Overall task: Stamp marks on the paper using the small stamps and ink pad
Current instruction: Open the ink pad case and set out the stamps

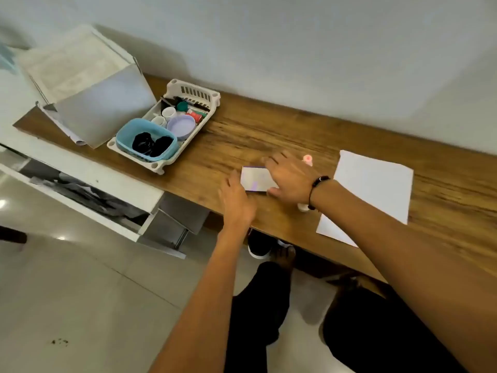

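A small rectangular ink pad case (254, 179) with a pale lid lies on the wooden desk (242, 133) near its front edge. My left hand (236, 197) touches its left end with the fingers curled. My right hand (290, 179) lies over its right side, fingers spread on the lid. A small pink-topped stamp (308, 159) stands just beyond my right hand. Another small whitish stamp (303, 207) peeks out under my right wrist. A blank white sheet of paper (373, 189) lies to the right, partly covered by my right forearm.
A white plastic tray (199, 90) at the back left holds a blue tub (126, 135), a lilac lid, small cups and pens. A white box (107, 114) stands left of it. An open drawer (88, 195) juts out below the desk's left end.
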The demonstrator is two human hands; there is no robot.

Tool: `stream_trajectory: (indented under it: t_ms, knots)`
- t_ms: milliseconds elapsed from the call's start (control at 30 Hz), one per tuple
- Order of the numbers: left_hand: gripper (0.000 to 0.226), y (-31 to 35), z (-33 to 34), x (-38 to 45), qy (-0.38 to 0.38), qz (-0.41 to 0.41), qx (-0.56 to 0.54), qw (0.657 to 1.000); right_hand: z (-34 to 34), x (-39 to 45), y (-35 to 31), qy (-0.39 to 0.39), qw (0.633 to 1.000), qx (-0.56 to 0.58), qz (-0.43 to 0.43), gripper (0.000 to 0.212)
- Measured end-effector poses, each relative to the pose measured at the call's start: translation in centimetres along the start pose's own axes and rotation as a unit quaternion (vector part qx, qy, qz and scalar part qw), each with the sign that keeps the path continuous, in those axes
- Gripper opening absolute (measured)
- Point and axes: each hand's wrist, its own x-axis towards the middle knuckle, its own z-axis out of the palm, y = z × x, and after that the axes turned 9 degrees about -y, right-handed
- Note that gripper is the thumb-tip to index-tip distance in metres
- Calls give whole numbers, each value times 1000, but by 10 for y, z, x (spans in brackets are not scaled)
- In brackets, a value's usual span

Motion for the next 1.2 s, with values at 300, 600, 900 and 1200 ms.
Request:
stream_trajectory:
  t_ms: [300, 600, 900, 1200]
  knots:
    - [78, -9, 10, 26, 19, 6, 24, 1000, 12, 38, 2, -62, 996, -57, 7, 54]
    - [85, -8, 7, 29, 20, -9, -11, 1000, -30, 53, 18, -143, 988, 63, -6, 23]
    - [64, -4, 3, 29, -1, -14, -23, 1000, -31, 84, 41, -66, 987, 125, 75, 29]
    - [51, -5, 2, 27, -6, -4, 9, 1000, -29, 31, 39, 142, 981, 124, 55, 26]
